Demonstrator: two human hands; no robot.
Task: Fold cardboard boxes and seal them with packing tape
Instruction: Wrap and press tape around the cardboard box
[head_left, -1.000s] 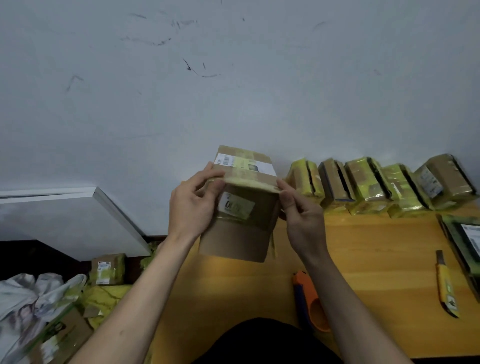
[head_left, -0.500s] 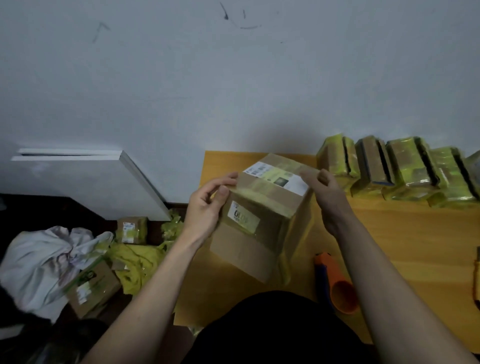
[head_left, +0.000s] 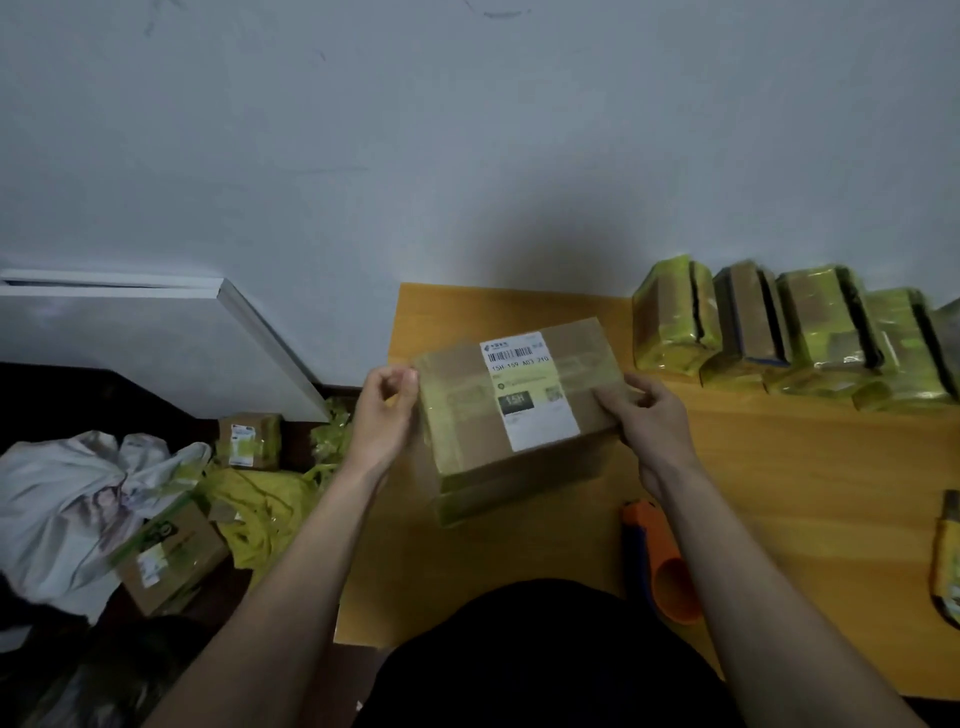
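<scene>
Head view. A taped cardboard box (head_left: 519, 410) was held above the near left part of the wooden table (head_left: 779, 493), label side up; a white shipping label (head_left: 527, 389) with a barcode was seen on its top face. The left hand (head_left: 382, 415) was set against the box's left end, thumb and fingers curled at the top edge, apparently pinching it. The right hand (head_left: 649, 421) was closed around the right end, thumb laid on top. An orange tape dispenser (head_left: 665, 561) was noted on the table just right of the right forearm, partly hidden by it. A row of yellow-taped parcels (head_left: 789, 338) was lined up along the wall, well apart from the box. A utility knife (head_left: 948, 561) was cut off at the right edge. On the floor to the left, two small boxes (head_left: 249, 439), yellow scraps (head_left: 265, 504) and a white cloth (head_left: 67, 493) were recorded. A white board (head_left: 156, 332) was leaned by the wall.
</scene>
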